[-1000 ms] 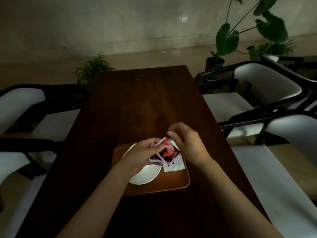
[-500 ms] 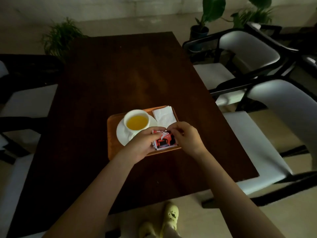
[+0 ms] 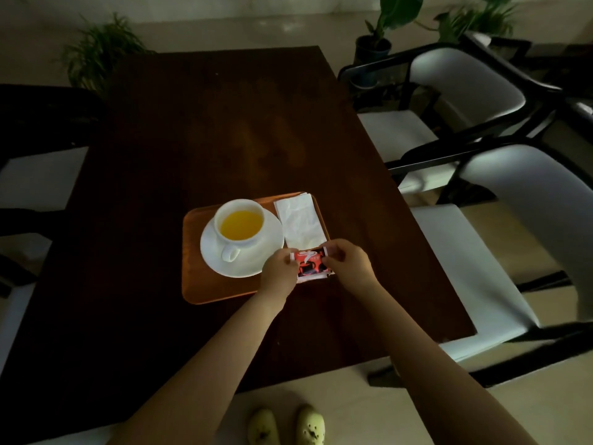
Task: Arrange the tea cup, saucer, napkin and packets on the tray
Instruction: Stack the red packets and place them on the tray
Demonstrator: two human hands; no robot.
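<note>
An orange-brown tray [image 3: 205, 290] lies on the dark wooden table [image 3: 192, 139]. On it stands a white tea cup [image 3: 239, 224] with yellow tea, on a white saucer [image 3: 269, 248]. A folded white napkin [image 3: 301, 223] lies along the tray's right side. At the tray's near right corner are red and black packets [image 3: 311, 263]. My left hand [image 3: 279, 273] pinches their left edge and my right hand [image 3: 351, 264] pinches their right edge. Both hands hide part of the packets.
White-cushioned chairs with black frames [image 3: 465, 101] stand along the right side and more chairs [image 3: 38, 175] on the left. Potted plants [image 3: 99, 53] stand beyond the table's far end. My feet in pale green shoes [image 3: 285, 425] show below the near table edge.
The view has pulled back and tilted down, so the whole tray and cup show. The packets have come down from above the saucer to the tray's near right corner, still in both hands.
</note>
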